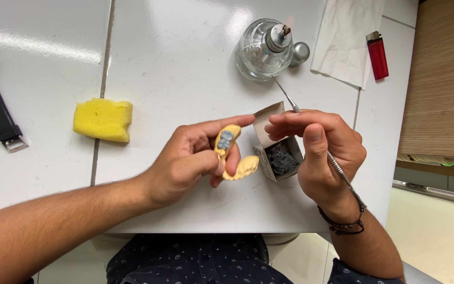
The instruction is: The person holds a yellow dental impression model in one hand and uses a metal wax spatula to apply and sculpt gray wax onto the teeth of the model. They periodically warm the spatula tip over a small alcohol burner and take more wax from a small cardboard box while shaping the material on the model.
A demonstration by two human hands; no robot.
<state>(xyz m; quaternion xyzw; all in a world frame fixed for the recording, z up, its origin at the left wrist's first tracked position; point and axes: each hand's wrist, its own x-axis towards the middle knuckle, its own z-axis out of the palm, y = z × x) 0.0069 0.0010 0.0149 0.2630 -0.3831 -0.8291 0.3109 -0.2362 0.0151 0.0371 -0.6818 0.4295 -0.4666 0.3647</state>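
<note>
Pinching a yellow dental cast (236,155), the left hand's (187,163) grip; the right hand's (319,147), a metal tool (311,131).

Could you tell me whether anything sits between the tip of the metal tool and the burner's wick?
Nothing visible does. The right hand holds the metal instrument with its tip pointing at the glass spirit burner; only bare white table lies between them. The small box sits lower, beside the dental cast in the left hand.
</note>
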